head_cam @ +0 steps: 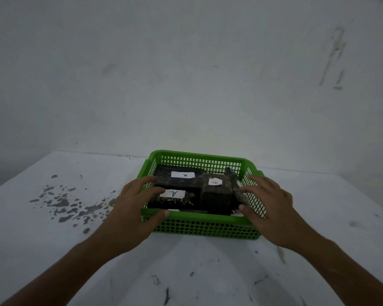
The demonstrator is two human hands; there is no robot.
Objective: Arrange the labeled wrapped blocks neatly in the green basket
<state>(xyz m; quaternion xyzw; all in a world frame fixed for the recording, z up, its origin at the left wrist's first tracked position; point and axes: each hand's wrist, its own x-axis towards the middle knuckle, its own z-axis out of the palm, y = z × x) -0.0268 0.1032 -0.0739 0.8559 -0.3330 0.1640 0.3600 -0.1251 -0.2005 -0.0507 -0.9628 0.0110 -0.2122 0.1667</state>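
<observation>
Head view: dark stains [69, 204] beside green basket [208, 226].

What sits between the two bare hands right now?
In the head view, the green plastic mesh basket with dark wrapped blocks labelled A lies between the left hand and right hand.
</observation>
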